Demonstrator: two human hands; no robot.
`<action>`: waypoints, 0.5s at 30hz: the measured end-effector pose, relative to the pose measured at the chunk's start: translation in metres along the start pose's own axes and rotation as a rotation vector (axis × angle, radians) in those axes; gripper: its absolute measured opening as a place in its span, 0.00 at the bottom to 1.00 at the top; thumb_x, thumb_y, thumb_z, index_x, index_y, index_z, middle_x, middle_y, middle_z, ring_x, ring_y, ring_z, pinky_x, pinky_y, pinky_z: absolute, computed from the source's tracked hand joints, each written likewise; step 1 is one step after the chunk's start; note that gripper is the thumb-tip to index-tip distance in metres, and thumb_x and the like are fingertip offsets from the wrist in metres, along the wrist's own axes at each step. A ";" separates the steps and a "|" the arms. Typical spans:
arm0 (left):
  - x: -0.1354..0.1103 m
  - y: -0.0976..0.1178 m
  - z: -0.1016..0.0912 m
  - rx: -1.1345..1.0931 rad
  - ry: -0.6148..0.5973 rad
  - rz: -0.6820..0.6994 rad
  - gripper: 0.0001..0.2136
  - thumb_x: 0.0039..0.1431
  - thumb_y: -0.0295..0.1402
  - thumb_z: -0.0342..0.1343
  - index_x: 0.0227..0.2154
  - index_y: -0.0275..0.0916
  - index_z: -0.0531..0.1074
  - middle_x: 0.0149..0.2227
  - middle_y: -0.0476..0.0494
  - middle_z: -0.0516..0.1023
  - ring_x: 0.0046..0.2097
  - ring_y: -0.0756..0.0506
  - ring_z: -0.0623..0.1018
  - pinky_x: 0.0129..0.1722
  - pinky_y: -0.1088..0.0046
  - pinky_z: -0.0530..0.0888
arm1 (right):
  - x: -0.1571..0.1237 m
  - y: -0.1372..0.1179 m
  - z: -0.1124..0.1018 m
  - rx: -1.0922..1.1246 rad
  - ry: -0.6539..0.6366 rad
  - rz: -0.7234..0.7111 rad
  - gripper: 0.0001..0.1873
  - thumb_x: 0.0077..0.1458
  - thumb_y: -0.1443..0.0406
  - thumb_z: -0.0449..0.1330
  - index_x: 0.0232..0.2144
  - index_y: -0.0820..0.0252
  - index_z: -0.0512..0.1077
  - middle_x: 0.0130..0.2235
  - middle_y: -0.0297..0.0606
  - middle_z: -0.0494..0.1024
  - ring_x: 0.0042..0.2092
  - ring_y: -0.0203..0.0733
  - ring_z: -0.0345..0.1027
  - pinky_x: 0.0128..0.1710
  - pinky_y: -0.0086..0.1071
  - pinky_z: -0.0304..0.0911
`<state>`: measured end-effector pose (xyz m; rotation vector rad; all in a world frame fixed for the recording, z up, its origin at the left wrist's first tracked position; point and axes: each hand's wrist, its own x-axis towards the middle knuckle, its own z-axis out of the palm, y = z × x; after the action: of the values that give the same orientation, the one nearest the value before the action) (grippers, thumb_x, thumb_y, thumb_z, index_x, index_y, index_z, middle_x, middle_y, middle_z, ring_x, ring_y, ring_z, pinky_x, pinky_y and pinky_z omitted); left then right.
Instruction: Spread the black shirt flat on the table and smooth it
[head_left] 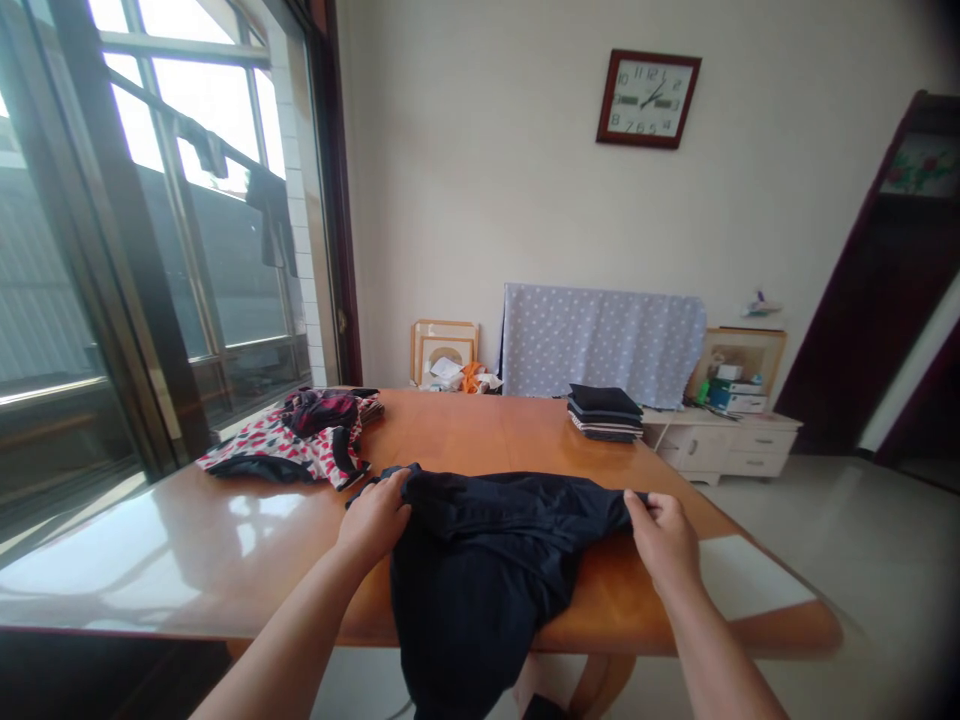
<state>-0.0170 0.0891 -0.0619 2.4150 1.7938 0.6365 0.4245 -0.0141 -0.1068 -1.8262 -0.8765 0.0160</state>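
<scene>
A dark, nearly black garment (480, 560) lies across the front of the table, and its lower part hangs over the near edge. Its exact kind is hard to make out in the folds. My left hand (381, 515) is closed on its upper left corner, close to the tabletop. At the far right end, my right hand (664, 530) pinches the cloth between thumb and fingers. Between the two hands the fabric stretches sideways, with creases along its upper edge.
The wooden table (465, 430) carries loose red, white and black patterned clothes (300, 440) at left and a stack of folded clothes (604, 412) at back right. A white sheet-like patch (754, 577) shows on its right. Behind stand a cloth-covered object (600, 340) and a low cabinet (735, 450).
</scene>
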 end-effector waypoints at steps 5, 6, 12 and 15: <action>0.008 -0.007 0.006 0.054 -0.065 0.004 0.38 0.54 0.29 0.54 0.69 0.50 0.52 0.57 0.40 0.75 0.52 0.37 0.77 0.46 0.65 0.71 | -0.006 -0.011 -0.002 -0.014 -0.142 -0.141 0.32 0.53 0.54 0.56 0.59 0.59 0.63 0.31 0.34 0.78 0.35 0.46 0.72 0.39 0.36 0.63; 0.010 -0.008 0.008 0.073 -0.083 0.005 0.39 0.54 0.29 0.54 0.69 0.52 0.50 0.56 0.40 0.76 0.52 0.37 0.78 0.45 0.65 0.72 | -0.008 -0.013 -0.002 -0.015 -0.252 -0.188 0.33 0.53 0.58 0.56 0.61 0.57 0.62 0.30 0.32 0.77 0.33 0.44 0.71 0.37 0.35 0.62; 0.027 -0.014 0.019 0.085 -0.078 0.018 0.37 0.54 0.28 0.52 0.68 0.53 0.55 0.56 0.40 0.77 0.54 0.36 0.77 0.49 0.62 0.71 | -0.010 -0.016 0.003 -0.257 -0.807 -0.306 0.47 0.46 0.72 0.55 0.69 0.46 0.52 0.24 0.25 0.70 0.27 0.37 0.67 0.29 0.28 0.54; 0.035 -0.013 0.019 0.014 -0.080 0.025 0.31 0.54 0.27 0.50 0.62 0.50 0.66 0.57 0.43 0.76 0.56 0.38 0.76 0.53 0.65 0.70 | -0.004 -0.021 0.001 -0.333 -0.880 -0.289 0.49 0.45 0.73 0.57 0.69 0.46 0.51 0.26 0.27 0.72 0.28 0.36 0.67 0.28 0.28 0.53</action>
<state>-0.0136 0.1291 -0.0729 2.4387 1.7462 0.5231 0.4098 -0.0115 -0.0917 -1.9813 -1.8384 0.5532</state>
